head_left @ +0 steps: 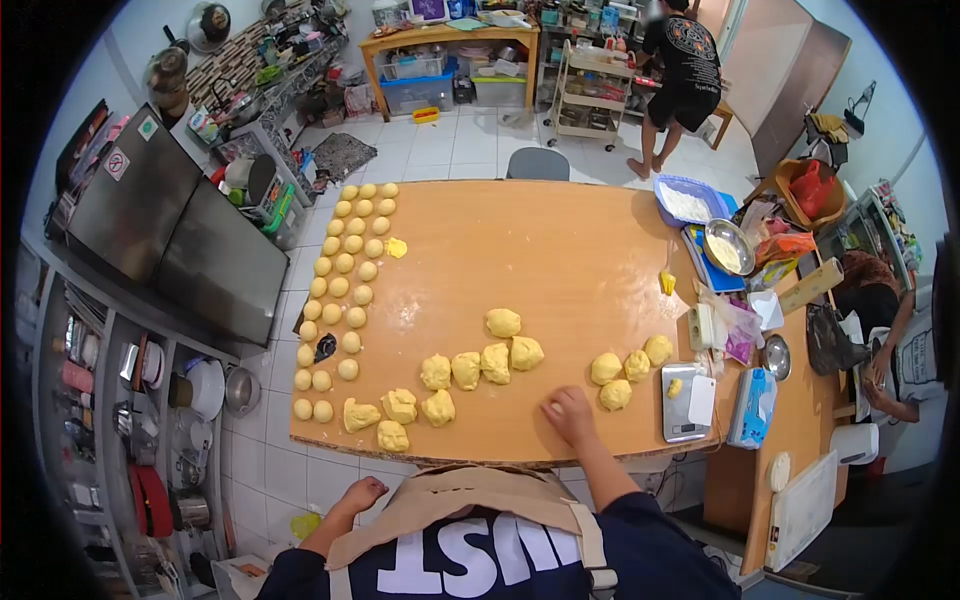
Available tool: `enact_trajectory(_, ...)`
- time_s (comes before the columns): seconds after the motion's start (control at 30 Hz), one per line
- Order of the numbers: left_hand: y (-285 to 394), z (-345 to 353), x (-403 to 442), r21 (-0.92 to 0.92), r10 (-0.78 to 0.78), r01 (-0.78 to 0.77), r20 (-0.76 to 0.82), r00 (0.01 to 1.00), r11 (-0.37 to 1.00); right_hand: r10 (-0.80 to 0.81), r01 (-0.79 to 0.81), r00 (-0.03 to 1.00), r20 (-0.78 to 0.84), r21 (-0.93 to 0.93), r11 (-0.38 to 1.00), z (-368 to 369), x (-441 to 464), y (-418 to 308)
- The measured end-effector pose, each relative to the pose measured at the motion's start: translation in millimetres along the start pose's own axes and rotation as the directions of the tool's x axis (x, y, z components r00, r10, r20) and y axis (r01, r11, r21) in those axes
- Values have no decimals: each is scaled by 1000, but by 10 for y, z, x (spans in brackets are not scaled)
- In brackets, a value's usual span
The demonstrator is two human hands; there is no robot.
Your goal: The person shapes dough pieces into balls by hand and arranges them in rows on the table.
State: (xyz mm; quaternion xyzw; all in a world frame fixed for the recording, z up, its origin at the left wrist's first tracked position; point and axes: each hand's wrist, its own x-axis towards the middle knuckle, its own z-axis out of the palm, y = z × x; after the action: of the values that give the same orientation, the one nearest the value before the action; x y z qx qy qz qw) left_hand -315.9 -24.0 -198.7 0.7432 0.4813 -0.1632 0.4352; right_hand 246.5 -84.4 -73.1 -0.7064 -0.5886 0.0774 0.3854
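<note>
My right hand (569,416) rests on the wooden table (440,255) near its front edge. Its fingers are curled down; whatever lies under them, if anything, is hidden. My left hand (362,496) hangs in front of the table edge, fingers curled in, with nothing visible in it. Rough yellow dough lumps (466,370) lie left of my right hand, one of them (503,322) farther back. Several more lumps (606,368) sit to its right, beside a kitchen scale (687,402) that bears a small dough piece (675,386). Smooth round dough balls (339,287) line the left side in rows.
At the right stand a blue basin of flour (686,204), a metal bowl (729,247) and a blue tissue pack (752,408). A grey stool (538,164) is behind the table. One person (685,65) stands at the back; another (915,360) is at the far right.
</note>
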Motion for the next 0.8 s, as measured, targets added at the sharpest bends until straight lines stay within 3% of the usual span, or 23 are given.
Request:
enact_trajectory(0.03,-252,116,105,96,85,-92,72,994,991,6,-7,1000,23,11,1000,82,-18,-68)
enact_trajectory(0.13,578,-293,-255,4,-167,167,-10,986,986,-37,32,996,78,70,997,198,-124,-151)
enact_trajectory(0.2,586,-304,-211,-114,-149,139,-82,985,984,-147,129,982,121,142,981,75,-349,-137)
enact_trajectory(0.3,664,-300,-213,-203,-140,113,-126,982,973,-48,42,992,115,58,997,-136,-395,99)
enact_trajectory(0.43,772,-296,-305,-188,-153,136,-82,985,973,-3,2,994,107,9,1000,5,-102,-44)
enact_trajectory(0.53,534,-192,-229,-22,78,-80,-75,994,997,-33,24,987,159,56,998,119,-186,-122)
enact_trajectory(0.63,548,-124,-233,-274,-144,100,-146,979,956,-100,84,983,152,106,991,-42,-439,60)
enact_trajectory(0.7,654,-196,-295,-258,-112,67,-162,980,964,-72,64,990,122,66,996,-185,-506,222)
enact_trajectory(0.73,753,-252,-326,-247,-96,54,-159,983,968,20,-15,989,144,-38,999,-245,-408,132)
enact_trajectory(0.8,918,-307,-330,-218,-135,111,-99,986,970,47,-47,993,110,-6,999,-108,-171,-38)
